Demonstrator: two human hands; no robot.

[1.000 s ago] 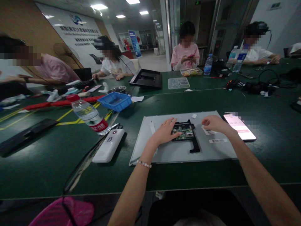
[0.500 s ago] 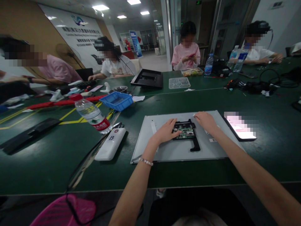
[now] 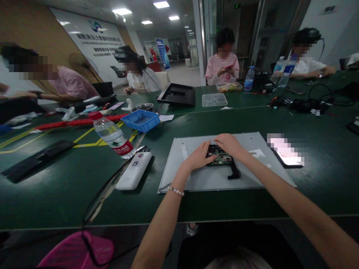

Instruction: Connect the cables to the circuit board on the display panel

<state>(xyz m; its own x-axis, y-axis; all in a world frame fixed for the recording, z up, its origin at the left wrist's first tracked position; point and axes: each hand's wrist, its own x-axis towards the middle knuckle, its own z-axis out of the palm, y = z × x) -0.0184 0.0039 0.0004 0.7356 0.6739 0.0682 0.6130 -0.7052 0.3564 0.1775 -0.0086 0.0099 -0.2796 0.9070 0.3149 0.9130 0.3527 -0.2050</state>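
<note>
A green circuit board [image 3: 222, 160] sits in a black plastic bracket [image 3: 233, 172], which lies on a large grey-white flat panel [image 3: 193, 183]. My left hand [image 3: 198, 155] rests at the bracket's left side with its fingers stretched out and its thumb over the board. Above the bracket's far edge, my right hand [image 3: 228, 144] has its fingertips pinched together, close to the left fingertips. Whatever the right fingers hold, if anything, is too small or hidden to make out. The right hand covers the bracket's upper right part.
Left of the panel lie a white power bank [image 3: 134, 171] and a water bottle [image 3: 113, 136]; a blue tray [image 3: 141, 120] is farther back. A phone [image 3: 286, 155] lies at the panel's right edge. Several people sit around the green table [image 3: 196, 207].
My right hand has moved left from the panel's far right part to the bracket's far edge, uncovering a white label. My left hand has stayed in place on the bracket.
</note>
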